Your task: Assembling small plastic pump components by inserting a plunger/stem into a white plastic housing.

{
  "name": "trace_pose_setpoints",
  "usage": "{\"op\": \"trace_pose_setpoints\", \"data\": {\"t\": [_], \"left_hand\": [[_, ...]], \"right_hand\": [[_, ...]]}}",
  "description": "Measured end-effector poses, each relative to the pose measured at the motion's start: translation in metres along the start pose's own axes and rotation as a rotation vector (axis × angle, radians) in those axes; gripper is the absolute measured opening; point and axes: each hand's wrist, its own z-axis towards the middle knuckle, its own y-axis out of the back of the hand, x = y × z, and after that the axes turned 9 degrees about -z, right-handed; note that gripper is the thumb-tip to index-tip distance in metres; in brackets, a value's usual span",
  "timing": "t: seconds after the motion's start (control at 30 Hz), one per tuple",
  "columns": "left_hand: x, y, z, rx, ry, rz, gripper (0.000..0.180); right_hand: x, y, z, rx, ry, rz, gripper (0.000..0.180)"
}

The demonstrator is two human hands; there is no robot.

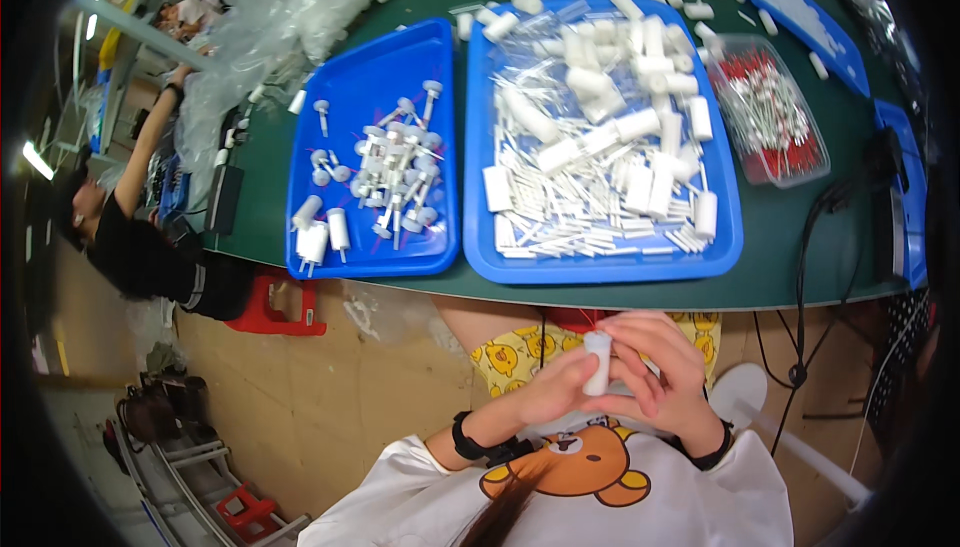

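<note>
In front of my chest, over my lap, I hold a white plastic cylinder (597, 365) upright. My left hand (548, 387) grips it from the left, thumb along its side. The curled fingers of my right hand (660, 359) close on it from the right, near its top. A thin red strand shows by its upper end. Beyond my hands, a large blue tray (600, 269) bears many white cylinders and thin white sticks. To its left, a smaller blue tray (420, 259) has white stemmed pieces with round grey-white heads and a few cylinders with prongs.
A clear plastic box (815, 162) of red-and-white thin parts stands right of the large tray. Loose cylinders and clear plastic bags (280, 42) lie on the green table (480, 292). Black cables (805, 277) hang at the right. Another person (140, 227) reaches over the table's left side.
</note>
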Motion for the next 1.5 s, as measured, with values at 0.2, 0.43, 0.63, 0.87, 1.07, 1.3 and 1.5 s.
{"op": "trace_pose_setpoints", "data": {"t": [0.2, 0.43, 0.63, 0.87, 1.07, 1.3, 1.5], "left_hand": [[-0.018, -0.011, -0.012, -0.305, -0.048, 0.207, 0.032], [-0.086, -0.005, -0.064, -1.116, -0.484, 1.051, 0.02], [-0.163, 0.041, -0.104, -1.519, -0.503, 2.01, 0.023], [-0.191, 0.038, -0.109, -1.407, -0.331, 2.049, 0.025], [-0.227, 0.054, -0.114, -1.376, -0.295, 2.196, 0.016], [-0.234, 0.09, -0.106, -1.287, -0.118, 2.161, 0.018], [-0.237, 0.102, -0.105, -1.357, -0.283, 2.164, 0.017]], "right_hand": [[-0.003, 0.004, 0.006, -0.027, 0.005, -0.071, 0.062], [-0.006, -0.002, -0.01, -0.037, -0.17, 0.064, 0.063], [-0.01, 0.003, -0.01, -0.095, -0.256, 0.051, 0.045], [-0.01, 0.003, -0.006, -0.105, -0.266, 0.031, 0.034], [-0.012, 0.004, -0.002, -0.104, -0.258, 0.01, 0.028], [-0.011, 0.004, 0.001, -0.126, -0.273, 0.007, 0.018], [-0.015, 0.006, 0.001, -0.128, -0.245, 0.009, 0.016]]}}
